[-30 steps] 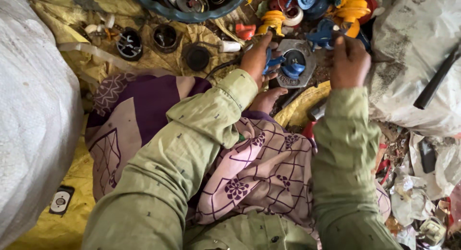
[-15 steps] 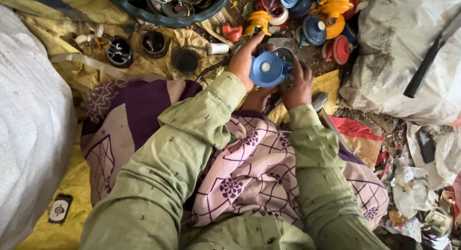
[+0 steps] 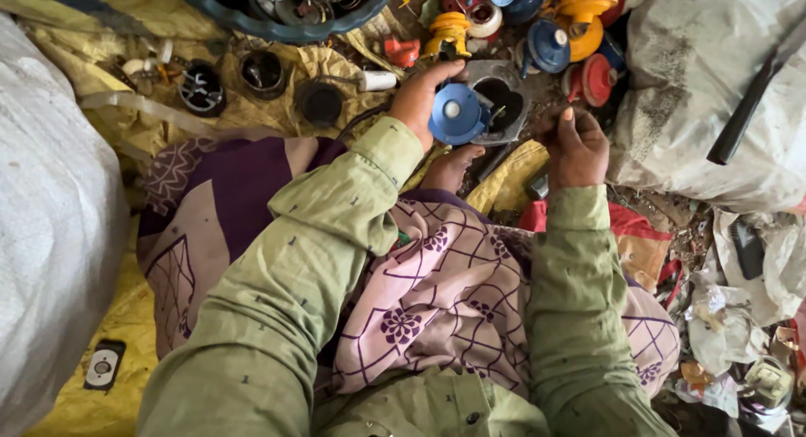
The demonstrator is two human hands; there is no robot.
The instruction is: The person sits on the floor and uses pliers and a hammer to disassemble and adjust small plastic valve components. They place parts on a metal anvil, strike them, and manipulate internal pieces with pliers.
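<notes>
Your left hand (image 3: 420, 97) grips the blue cap (image 3: 457, 114) on the grey housing (image 3: 504, 101), near the yellow sheet's (image 3: 252, 109) far edge. Right hand (image 3: 579, 147) is pinched shut; on what, I cannot tell. The cap looks rigid, light plastic: hold its rim.

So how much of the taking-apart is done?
Done, it seems: black rings lie on the yellow cloth, and springs fill the blue tub. In hand: the left hand holds a blue cap against a grey housing; the right hand pinches something too small to tell. Left: a pile of blue, yellow and red parts behind looks untouched.
</notes>
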